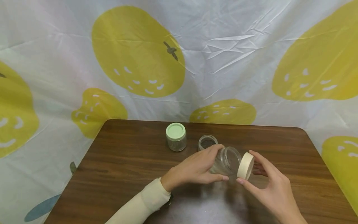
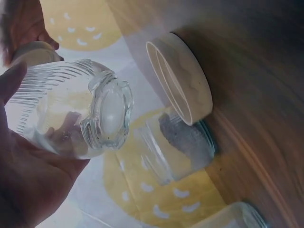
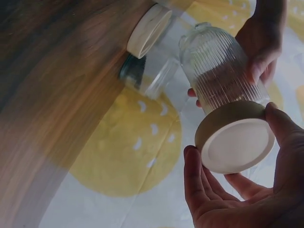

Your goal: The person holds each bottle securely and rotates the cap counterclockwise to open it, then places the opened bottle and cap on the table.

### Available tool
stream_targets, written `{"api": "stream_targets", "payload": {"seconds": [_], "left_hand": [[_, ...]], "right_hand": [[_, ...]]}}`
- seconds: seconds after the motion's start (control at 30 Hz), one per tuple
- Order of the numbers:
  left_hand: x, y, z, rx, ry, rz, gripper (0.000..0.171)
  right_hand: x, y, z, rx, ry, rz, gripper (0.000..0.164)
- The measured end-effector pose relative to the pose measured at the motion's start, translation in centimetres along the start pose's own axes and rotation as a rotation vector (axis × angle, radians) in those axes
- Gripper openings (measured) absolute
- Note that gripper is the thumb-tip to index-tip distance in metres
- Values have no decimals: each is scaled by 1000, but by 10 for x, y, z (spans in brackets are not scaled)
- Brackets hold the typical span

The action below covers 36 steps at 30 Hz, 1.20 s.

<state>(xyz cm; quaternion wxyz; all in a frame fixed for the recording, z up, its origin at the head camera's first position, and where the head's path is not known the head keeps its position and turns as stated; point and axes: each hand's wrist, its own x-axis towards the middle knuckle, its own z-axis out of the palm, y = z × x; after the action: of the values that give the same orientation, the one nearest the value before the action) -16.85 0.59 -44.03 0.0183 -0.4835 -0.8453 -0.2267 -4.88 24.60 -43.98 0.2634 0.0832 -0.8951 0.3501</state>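
Note:
A clear ribbed glass jar (image 1: 221, 161) lies tilted in my left hand (image 1: 198, 166), its mouth facing right. The thumb runs along its near side and the other fingers go over the far side. My right hand (image 1: 272, 183) pinches a cream lid (image 1: 246, 166) by the rim, thumb and fingers on opposite edges. In the head view a narrow gap separates lid and jar mouth; in the right wrist view the lid (image 3: 237, 140) overlaps the mouth of the jar (image 3: 213, 66). The jar seems to have nothing in it.
An open glass jar (image 1: 207, 140) with dark contents stands just behind my left hand. A second cream lid (image 2: 183, 78) is beside it on the brown table (image 1: 126, 174). Farther left stands a jar with a pale green lid (image 1: 176, 133). A lemon-print cloth (image 1: 223, 62) hangs behind.

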Motion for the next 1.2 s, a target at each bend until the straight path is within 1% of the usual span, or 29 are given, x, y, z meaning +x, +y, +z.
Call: {"api": "stream_targets", "payload": {"seconds": [0.1, 0.2, 0.3, 0.37, 0.5, 0.6, 0.73, 0.83, 0.93, 1.07, 1.2], "left_hand": [[5, 2, 3, -26, 26, -3, 93], [11, 4, 7, -29, 71, -15, 92], [17, 7, 9, -27, 112, -41, 91], [20, 10, 11, -44, 129, -65, 92], [27, 16, 15, -106, 151, -127, 91], [33, 20, 19, -175, 169, -175, 92], [42, 22, 24, -263, 212, -235, 92], [49, 23, 27, -318, 252, -292, 91], [55, 24, 30, -372, 276, -362, 91], [66, 26, 39, -440, 289, -438, 89], [76, 28, 49, -497, 279, -483, 89]], "right_hand": [[-2, 4, -4, 2, 12, 9, 103], [-3, 8, -7, 2, 11, 22, 105], [-5, 11, -10, 16, -1, 56, 105], [-7, 13, -12, 17, -10, 82, 104], [-9, 18, -14, -3, -16, 125, 101], [-9, 22, -14, -21, 0, 135, 98], [-9, 28, -14, -42, 15, 154, 93], [-9, 31, -15, -66, 10, 176, 92], [-8, 34, -16, -102, 0, 205, 90], [-9, 36, -15, -141, -49, 271, 88], [-13, 38, -9, -156, -115, 332, 88]]}}
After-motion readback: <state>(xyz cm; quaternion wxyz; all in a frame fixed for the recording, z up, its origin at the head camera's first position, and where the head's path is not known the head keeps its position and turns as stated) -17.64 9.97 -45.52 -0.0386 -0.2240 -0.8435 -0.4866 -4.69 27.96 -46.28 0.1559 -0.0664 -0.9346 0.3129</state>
